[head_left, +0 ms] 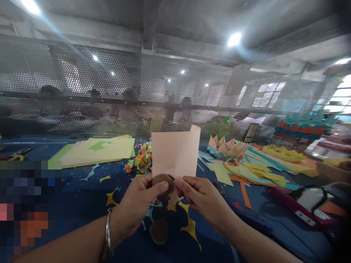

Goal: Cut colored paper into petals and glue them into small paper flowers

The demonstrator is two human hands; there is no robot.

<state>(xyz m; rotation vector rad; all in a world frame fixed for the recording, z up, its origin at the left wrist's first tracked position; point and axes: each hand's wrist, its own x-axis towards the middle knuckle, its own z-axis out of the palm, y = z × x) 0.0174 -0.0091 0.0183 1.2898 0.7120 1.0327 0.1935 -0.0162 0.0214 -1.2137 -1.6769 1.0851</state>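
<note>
A pale peach sheet of paper stands upright in front of me, its top right corner curling. My left hand pinches its lower edge together with a small brown round piece. My right hand pinches the same lower edge from the right. Both hands are closed on the paper above a dark blue table. A metal bangle sits on my left wrist.
A brown disc lies on the table under my hands. Yellow and green sheets lie at back left, scissors at far left. Coloured scraps, paper strips and folded paper shapes lie at right. A mesh screen stands behind.
</note>
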